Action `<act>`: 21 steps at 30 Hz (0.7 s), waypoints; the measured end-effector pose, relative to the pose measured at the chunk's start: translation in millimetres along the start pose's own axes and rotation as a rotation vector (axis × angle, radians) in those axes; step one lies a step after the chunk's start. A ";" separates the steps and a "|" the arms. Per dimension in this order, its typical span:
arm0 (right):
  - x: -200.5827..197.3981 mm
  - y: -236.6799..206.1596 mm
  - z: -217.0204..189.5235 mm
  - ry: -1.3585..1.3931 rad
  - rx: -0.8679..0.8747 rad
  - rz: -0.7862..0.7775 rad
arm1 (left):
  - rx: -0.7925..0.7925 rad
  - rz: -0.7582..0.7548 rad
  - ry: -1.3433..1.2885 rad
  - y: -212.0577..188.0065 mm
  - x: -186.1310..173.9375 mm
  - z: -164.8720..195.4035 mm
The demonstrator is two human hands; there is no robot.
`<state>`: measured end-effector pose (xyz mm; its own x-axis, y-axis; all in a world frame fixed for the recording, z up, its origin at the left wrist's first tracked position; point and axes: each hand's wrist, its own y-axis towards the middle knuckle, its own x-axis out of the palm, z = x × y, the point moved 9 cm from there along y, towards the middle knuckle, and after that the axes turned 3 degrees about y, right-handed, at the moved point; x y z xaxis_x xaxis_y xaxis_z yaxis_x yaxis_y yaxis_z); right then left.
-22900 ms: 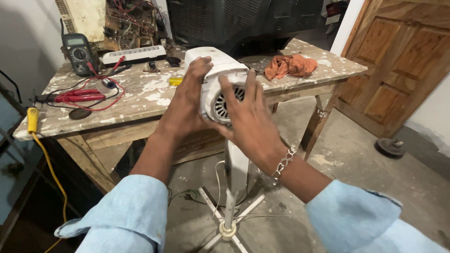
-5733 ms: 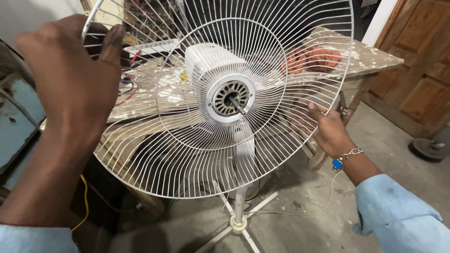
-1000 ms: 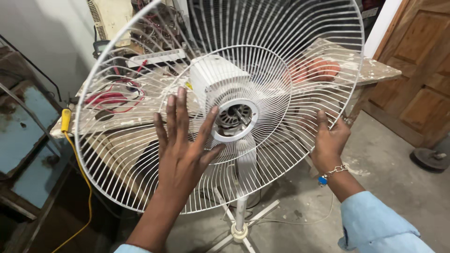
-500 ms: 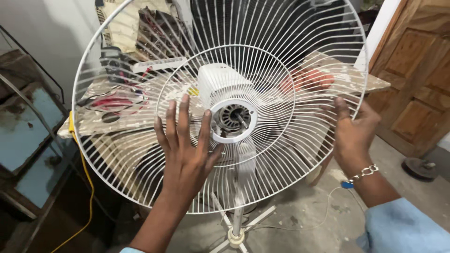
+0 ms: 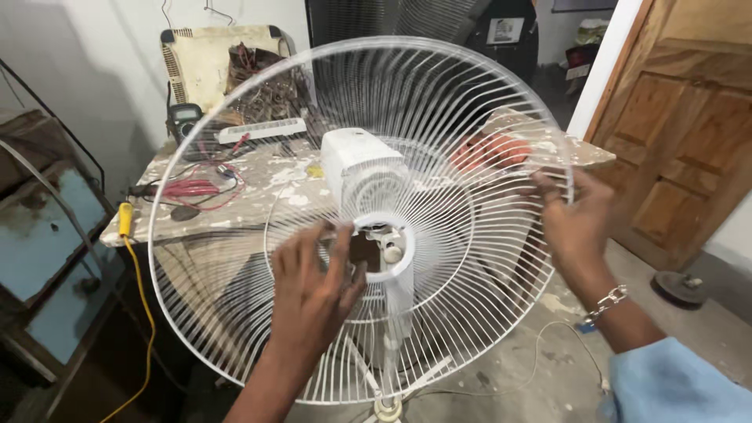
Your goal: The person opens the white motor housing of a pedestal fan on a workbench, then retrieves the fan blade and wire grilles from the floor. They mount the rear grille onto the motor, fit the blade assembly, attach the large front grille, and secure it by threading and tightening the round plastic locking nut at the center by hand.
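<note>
A round white wire fan guard (image 5: 439,125) stands in front of the white motor housing (image 5: 362,168) of a pedestal fan. My left hand (image 5: 313,294) lies flat against the guard's wires just left of its centre ring (image 5: 384,247), fingers spread. The guard's right rim is pinched by my right hand (image 5: 576,223), which wears a chain bracelet. The fan's white pole and cross base (image 5: 388,403) show below, through the wires.
Behind the fan is a paint-spattered wooden workbench (image 5: 258,196) with a multimeter (image 5: 185,121), a white power strip (image 5: 262,129), red leads (image 5: 192,188) and an orange cloth (image 5: 489,149). A yellow cable (image 5: 133,266) hangs at the left. A brown wooden door (image 5: 681,133) is at the right.
The guard has tilted and shifted lower in view, so the motor housing shows above the centre ring. My left hand stays pressed near the centre; my right hand keeps hold of the right rim.
</note>
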<state>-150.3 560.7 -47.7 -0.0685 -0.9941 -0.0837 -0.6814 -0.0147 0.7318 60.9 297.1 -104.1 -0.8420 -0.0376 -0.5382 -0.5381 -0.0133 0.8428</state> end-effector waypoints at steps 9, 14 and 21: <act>99.0 -38.9 -72.4 -0.383 -0.290 -0.091 | -0.942 -0.196 -0.753 -44.6 98.6 -42.2; 154.4 -60.0 -111.9 -0.288 -0.457 -0.145 | -1.358 0.125 -1.518 -78.7 160.2 -72.7; 233.9 -43.7 -77.0 0.138 -0.240 -0.733 | -1.586 0.312 -1.263 -125.2 201.4 -166.5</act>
<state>-80.4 320.6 -47.2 0.4399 -0.7260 -0.5286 -0.3408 -0.6795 0.6497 -34.8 124.8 -316.5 -0.8087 0.3469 0.4750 -0.4898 -0.8443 -0.2172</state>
